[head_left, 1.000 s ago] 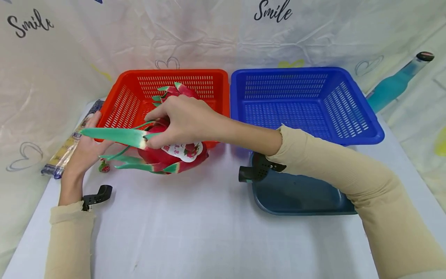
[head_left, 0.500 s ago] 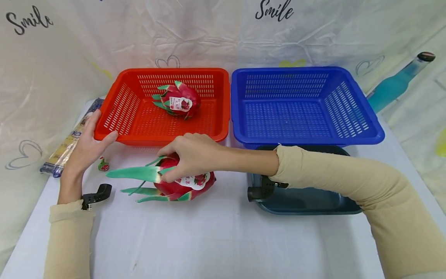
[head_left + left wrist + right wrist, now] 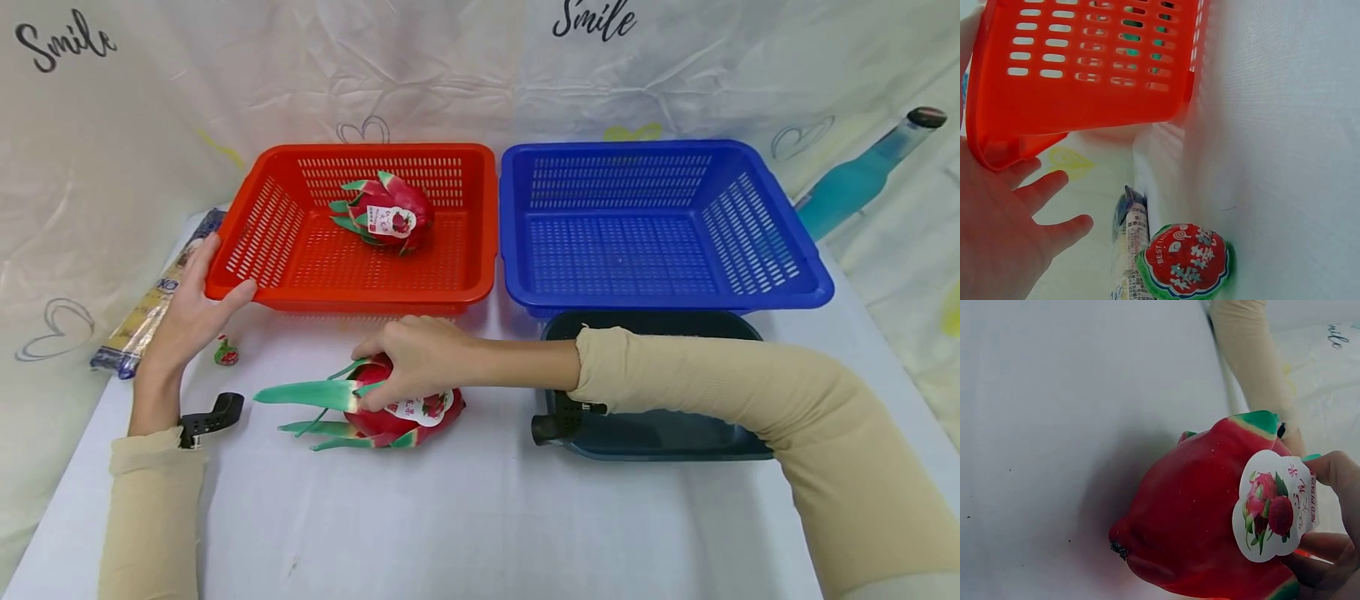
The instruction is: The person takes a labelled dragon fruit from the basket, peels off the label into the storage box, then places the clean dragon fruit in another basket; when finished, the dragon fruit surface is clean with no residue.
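Observation:
My right hand [image 3: 420, 354] grips a red dragon fruit [image 3: 380, 431] with long green leaf tips, low over the white table. In the right wrist view, the fruit [image 3: 1191, 506] shows a white label [image 3: 1269, 506] marked "RED PITAYA", with fingers at its leafy end. Whether it touches the cloth is unclear. My left hand [image 3: 191, 312] rests at the front left corner of a red basket [image 3: 352, 296]; in the left wrist view, its fingers [image 3: 1044, 190] are straight and spread beside the wall. Another dragon fruit [image 3: 401, 200] lies inside that basket.
Right of the red basket stands a blue basket [image 3: 667, 297], with a dark tray [image 3: 667, 437] before it under my right forearm. A blue bottle [image 3: 847, 196] leans at far right. At left lie a long packet [image 3: 150, 312] and a small red-green wrapped item [image 3: 227, 354].
My right hand has brought the dragon fruit away from the red basket, toward the front and slightly right, and lower. The left hand has stayed at the basket's corner.

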A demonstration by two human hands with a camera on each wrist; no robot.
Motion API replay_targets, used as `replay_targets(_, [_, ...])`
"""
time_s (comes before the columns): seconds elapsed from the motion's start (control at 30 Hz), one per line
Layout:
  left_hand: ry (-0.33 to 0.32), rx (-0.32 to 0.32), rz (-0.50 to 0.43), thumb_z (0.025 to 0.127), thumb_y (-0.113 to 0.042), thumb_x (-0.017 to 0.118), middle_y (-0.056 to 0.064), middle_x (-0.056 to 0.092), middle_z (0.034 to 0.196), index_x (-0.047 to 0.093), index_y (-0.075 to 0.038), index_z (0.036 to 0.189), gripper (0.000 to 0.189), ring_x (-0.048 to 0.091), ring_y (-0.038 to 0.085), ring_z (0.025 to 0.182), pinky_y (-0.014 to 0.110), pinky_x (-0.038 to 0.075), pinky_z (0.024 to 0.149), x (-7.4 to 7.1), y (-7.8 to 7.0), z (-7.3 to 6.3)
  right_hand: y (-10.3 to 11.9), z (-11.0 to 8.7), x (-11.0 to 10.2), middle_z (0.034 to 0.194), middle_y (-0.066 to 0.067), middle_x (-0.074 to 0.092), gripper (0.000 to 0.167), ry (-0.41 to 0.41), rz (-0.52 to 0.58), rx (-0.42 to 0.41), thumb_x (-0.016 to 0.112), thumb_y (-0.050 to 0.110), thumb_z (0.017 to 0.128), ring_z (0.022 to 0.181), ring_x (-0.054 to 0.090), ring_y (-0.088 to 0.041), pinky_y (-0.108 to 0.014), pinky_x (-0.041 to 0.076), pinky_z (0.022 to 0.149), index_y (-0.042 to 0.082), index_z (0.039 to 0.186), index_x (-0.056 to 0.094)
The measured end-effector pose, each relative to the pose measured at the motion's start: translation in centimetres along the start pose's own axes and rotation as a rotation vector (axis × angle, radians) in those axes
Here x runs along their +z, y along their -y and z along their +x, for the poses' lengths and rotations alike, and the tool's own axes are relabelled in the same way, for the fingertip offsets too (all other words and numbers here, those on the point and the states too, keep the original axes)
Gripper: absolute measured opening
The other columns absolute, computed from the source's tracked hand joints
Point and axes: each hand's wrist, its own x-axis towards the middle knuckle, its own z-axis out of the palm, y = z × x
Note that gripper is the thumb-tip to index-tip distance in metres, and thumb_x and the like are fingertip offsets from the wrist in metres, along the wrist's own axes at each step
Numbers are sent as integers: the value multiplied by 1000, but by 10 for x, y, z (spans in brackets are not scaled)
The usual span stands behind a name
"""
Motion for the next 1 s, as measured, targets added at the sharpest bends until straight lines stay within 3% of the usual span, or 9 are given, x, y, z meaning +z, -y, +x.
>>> replay_targets(0.23, [-1,-7,11,94,-35,58,3,11,163,3,-32,156,83,28,33,136,-2,36,74,0,0,0,-1,2,4,112,11,70,55,8,13,-26,71,45,81,86,57,-5,-20,47,61,23,131,62])
replay_targets(0.5, [9,-3,-8,94,-34,58,2,9,163,3,-30,157,84,27,30,136,-3,38,75,0,-1,1,1,1,15,110,7,65,59,108,64,-59,71,41,84,100,53,-8,-16,48,77,18,136,55])
replay_targets(0.8, [-4,20,6,93,-34,59,0,14,161,5,-33,156,83,29,27,136,0,40,77,1,-3,1,3,-1,19,116,5,63,57,74,57,-63,70,40,85,105,52,-8,-19,46,86,15,134,54])
replay_targets(1.0, [1,7,2,93,-34,59,2,14,161,4,-33,156,83,29,29,136,-1,40,76,0,-2,0,0,-2,19,130,1,57,68,82,145,-74,72,41,84,119,47,-10,-21,48,92,13,140,46])
